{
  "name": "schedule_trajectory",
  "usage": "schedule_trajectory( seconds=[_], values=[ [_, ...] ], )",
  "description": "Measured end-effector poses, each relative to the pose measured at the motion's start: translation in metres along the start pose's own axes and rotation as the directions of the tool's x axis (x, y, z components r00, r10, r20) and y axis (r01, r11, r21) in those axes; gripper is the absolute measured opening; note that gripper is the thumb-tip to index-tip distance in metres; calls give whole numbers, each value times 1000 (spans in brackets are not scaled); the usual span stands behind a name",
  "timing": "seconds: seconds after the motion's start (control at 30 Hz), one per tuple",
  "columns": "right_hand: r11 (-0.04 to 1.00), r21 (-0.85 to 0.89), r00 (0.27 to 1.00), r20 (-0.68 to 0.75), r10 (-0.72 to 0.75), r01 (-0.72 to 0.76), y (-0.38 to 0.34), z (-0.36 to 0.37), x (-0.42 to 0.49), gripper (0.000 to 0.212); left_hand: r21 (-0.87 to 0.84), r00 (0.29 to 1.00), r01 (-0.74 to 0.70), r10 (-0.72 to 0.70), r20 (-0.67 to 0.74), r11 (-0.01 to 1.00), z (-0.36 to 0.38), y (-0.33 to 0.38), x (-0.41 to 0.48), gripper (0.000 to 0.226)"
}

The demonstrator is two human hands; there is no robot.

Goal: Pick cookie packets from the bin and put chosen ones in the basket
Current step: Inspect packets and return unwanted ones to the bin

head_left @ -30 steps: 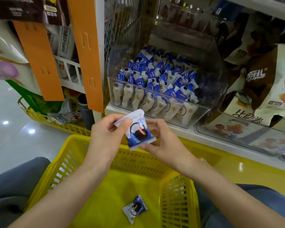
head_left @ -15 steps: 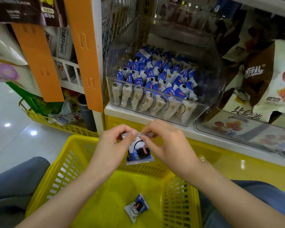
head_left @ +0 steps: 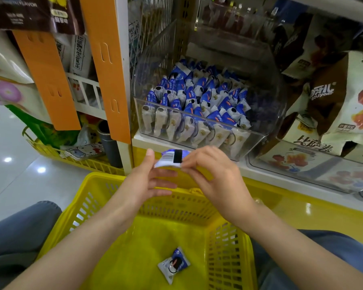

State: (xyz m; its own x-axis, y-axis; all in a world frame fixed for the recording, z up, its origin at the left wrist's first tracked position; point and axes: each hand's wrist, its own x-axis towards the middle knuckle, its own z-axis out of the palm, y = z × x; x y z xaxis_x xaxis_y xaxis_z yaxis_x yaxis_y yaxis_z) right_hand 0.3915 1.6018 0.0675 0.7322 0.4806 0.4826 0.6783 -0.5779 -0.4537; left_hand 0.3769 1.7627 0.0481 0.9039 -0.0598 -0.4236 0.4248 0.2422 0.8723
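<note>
Now the cookie packet (head_left: 169, 159) has flipped back-up in the right hand (head_left: 215, 181).

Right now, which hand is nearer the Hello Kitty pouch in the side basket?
Left. The left hand is right of the Hello Kitty pouch, touching the cookie packet; the right hand pinches that packet from farther right.

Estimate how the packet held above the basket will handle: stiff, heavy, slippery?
Probably light: the right hand pinches the held packet by just an edge. Likely pliable, since its film wrapper curves where held. Its smooth printed surface may be slippery.
</note>
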Motion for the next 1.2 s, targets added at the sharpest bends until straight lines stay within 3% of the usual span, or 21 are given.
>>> schedule_trajectory(
  seconds=[0.1, 0.17, 0.2, 0.27, 0.37, 0.43, 0.5, 0.7, 0.83, 1.0, 1.2],
  values=[
    [983, -103, 985, 101, -139, 149, 0, 2, -2, 17, 5, 991, -117, 118, -62, 993, -4, 1, -1, 26],
    [978, -154, 979, 171, -111, 138, 0, 4, -3, 22, 72, 972, -175, 184, -144, 982, -5, 0, -2, 21],
    [989, -137, 983, 180, -32, 57, -1, 6, -4, 25, 109, 961, -191, 209, -181, 975, -5, 0, -2, 21],
    [970, 37, 959, 166, 231, -240, -4, 8, -4, 28, 146, 946, -218, 246, -210, 965, -4, 1, -2, 20],
    [710, 366, 798, 288, 529, -602, -3, 9, 0, 21, 166, 955, -249, 270, -123, 954, -1, 1, -5, 18],
    [506, 524, 722, 394, 569, -685, -2, 11, 2, 24, 200, 960, -266, 279, -37, 943, 3, -2, -7, 20],
    [423, 573, 696, 430, 575, -702, -3, 12, 3, 25, 220, 952, -297, 305, 0, 929, 5, -5, -7, 21],
    [502, 565, 741, 347, 575, -655, -3, 18, 0, 13, 451, 862, -440, 506, -31, 777, 3, -13, -2, 38],
    [490, 560, 729, 362, 581, -668, -6, 22, -3, 16, 656, 805, -480, 590, 65, 583, 2, -20, -3, 50],
    [549, 523, 749, 335, 571, -652, -3, 23, -6, 19, 768, 781, -493, 596, 185, 408, -4, -23, 0, 55],
    [578, 523, 776, 347, 527, -627, -4, 29, -8, 18, 773, 766, -511, 607, 210, 377, -7, -22, -2, 44]
  ],
)
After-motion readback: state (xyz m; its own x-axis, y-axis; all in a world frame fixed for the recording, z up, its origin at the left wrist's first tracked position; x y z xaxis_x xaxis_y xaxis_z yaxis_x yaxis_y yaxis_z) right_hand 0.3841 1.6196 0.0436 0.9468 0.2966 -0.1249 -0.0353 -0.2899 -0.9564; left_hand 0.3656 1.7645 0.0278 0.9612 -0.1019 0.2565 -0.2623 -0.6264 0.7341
